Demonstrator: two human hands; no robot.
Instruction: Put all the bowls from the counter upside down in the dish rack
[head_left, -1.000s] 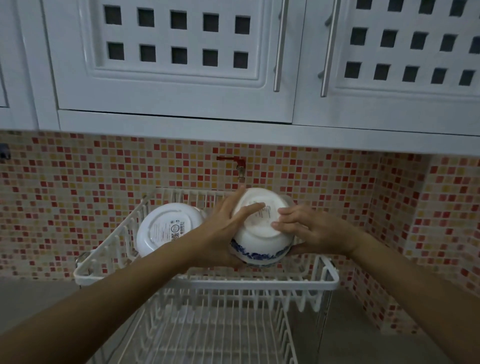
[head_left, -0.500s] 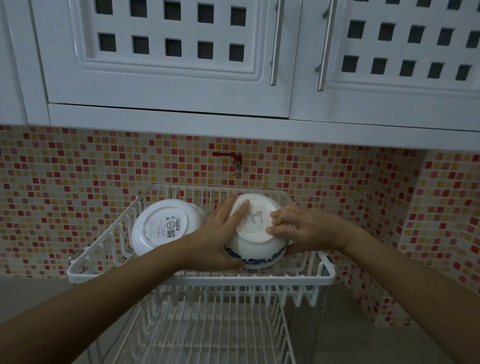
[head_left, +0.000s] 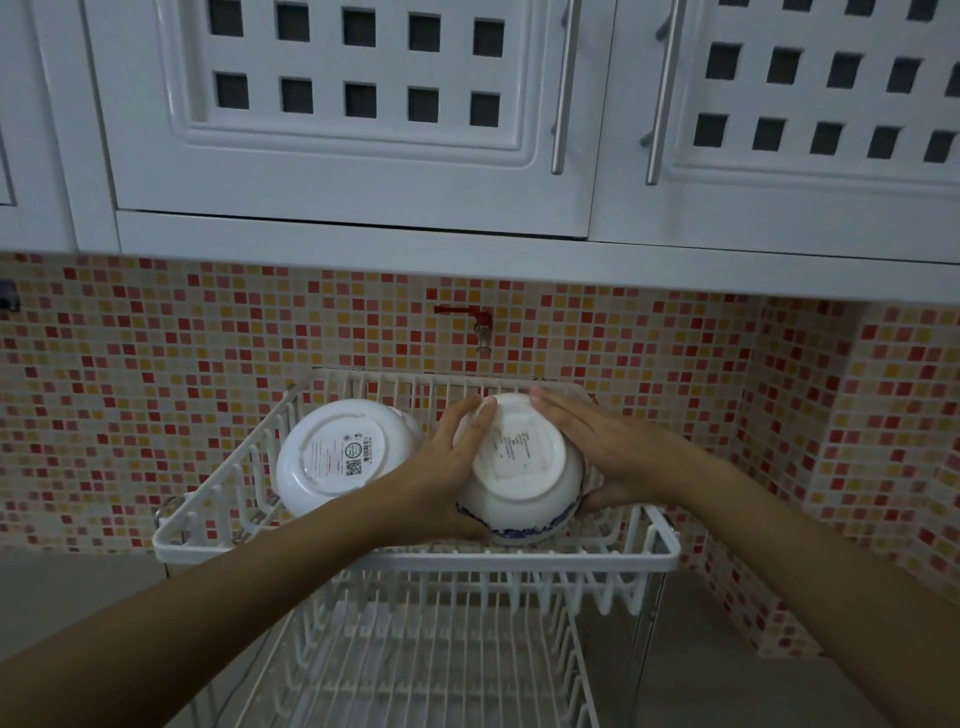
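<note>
The bowl with the blue pattern (head_left: 522, 467) looks like smooth, shiny white china, and the flat paper label (head_left: 514, 451) on its bottom looks dull. The plain white bowl (head_left: 340, 454) next to it is smooth and a bit shiny too, with black print on its bottom. The dish rack (head_left: 415, 558) is made of thin wires with a smooth white coat, the wall (head_left: 156, 389) is covered in tiny shiny tiles, and the cupboard doors (head_left: 343, 104) are smooth painted white with silver metal handles (head_left: 563, 88).
</note>
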